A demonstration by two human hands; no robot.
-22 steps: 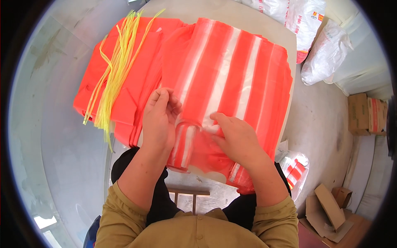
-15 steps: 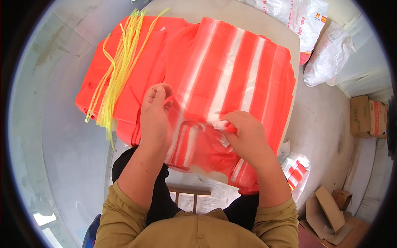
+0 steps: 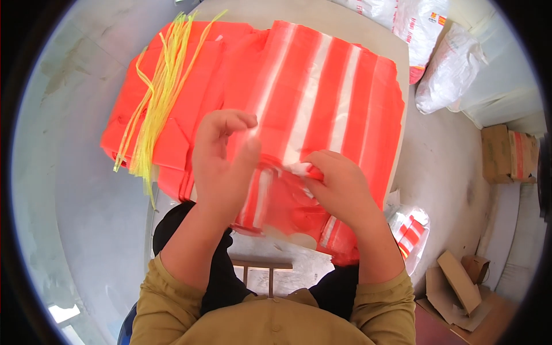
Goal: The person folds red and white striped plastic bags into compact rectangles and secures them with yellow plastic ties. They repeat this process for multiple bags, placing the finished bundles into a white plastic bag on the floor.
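Observation:
A stack of red-and-white striped plastic bags [image 3: 299,95] lies on the table before me, its near edge hanging toward my lap. My right hand [image 3: 340,183] is closed on a gathered bit of a striped plastic bag [image 3: 296,169] at that near edge. Just left of it, my left hand [image 3: 221,164] hovers over the bags with thumb and fingers apart, nothing visible between them and its fingertips slightly blurred. Under the hands, loose see-through red plastic [image 3: 293,201] hangs in folds, partly smeared by motion. A bundle of yellow plastic strips [image 3: 164,98] rests on the plain red bags [image 3: 204,75] at left.
The pale table top [image 3: 253,10] shows beyond the stack. White woven sacks [image 3: 448,69] stand at the far right. Cardboard boxes [image 3: 499,152] sit along the right side, with opened cardboard [image 3: 454,290] nearer. A clear bag with striped plastic [image 3: 411,236] is on the floor.
My left hand has opened, its thumb swinging right and away from the fingers; the red plastic it pinched is no longer seen there. The right hand keeps its grip in nearly the same place.

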